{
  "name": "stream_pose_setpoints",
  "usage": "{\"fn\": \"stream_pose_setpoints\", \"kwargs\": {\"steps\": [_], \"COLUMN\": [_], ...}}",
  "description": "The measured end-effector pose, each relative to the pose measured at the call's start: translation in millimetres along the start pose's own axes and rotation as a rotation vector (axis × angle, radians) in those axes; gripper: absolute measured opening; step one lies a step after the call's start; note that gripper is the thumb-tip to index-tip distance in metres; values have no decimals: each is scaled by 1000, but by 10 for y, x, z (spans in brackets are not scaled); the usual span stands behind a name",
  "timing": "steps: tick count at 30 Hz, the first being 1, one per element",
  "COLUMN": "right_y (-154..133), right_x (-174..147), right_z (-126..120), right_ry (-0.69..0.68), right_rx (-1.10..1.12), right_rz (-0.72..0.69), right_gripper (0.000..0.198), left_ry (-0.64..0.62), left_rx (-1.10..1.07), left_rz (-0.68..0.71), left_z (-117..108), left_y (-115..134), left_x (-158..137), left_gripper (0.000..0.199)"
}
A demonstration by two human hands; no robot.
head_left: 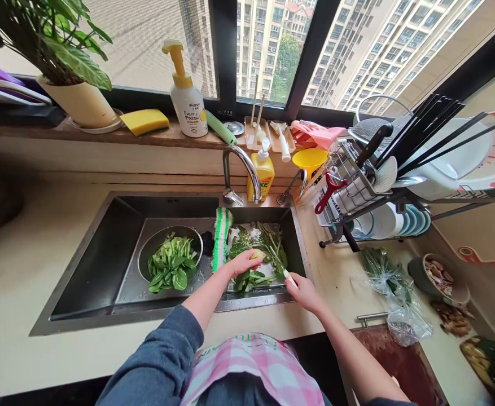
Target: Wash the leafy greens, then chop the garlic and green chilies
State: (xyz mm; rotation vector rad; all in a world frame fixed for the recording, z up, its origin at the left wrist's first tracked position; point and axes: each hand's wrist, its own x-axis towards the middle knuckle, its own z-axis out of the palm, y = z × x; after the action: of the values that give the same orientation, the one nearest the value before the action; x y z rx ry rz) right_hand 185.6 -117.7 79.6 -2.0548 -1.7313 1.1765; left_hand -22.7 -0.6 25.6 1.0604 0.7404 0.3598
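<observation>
Over the right basin of the sink (261, 306), my left hand (247, 263) is closed around a small pale green vegetable piece (258, 255). My right hand (304, 290) grips the white handle of a small knife (288, 276), its blade slanting up and left toward the left hand. Beneath both hands lie loose leafy greens (241, 239) and stems. A round metal bowl (141, 256) stands in the left basin, heaped with cut green leaves and stalks (173, 265). Between the two basins hangs a green and white striped cloth (220, 237).
The faucet (227, 169) arches behind the sink beside a yellow soap bottle (261, 175). At the right stands a dish rack (349, 208) with chopsticks, a knife and plates. A plastic bag of greens (393, 287) lies on the right counter, above a dark red cutting board (395, 361).
</observation>
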Motion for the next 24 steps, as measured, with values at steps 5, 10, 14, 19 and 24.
{"fn": "stream_pose_setpoints", "kwargs": {"steps": [5, 10, 14, 19, 24], "right_y": [196, 702, 962, 408, -396], "right_x": [-171, -330, -389, -70, 504], "right_z": [-104, -169, -244, -127, 174], "right_ry": [97, 381, 453, 513, 277], "right_rx": [-82, -414, -615, -242, 306], "right_rz": [5, 282, 402, 35, -55], "right_gripper": [37, 54, 64, 48, 31], "left_ry": [-6, 41, 65, 112, 104], "left_rx": [-102, -337, -583, -717, -682], "left_rz": [36, 33, 42, 31, 41], "left_z": [6, 31, 4, 72, 240], "left_y": [8, 20, 52, 129, 226], "left_x": [-8, 27, 71, 114, 117], "left_gripper": [41, 40, 39, 33, 30]}}
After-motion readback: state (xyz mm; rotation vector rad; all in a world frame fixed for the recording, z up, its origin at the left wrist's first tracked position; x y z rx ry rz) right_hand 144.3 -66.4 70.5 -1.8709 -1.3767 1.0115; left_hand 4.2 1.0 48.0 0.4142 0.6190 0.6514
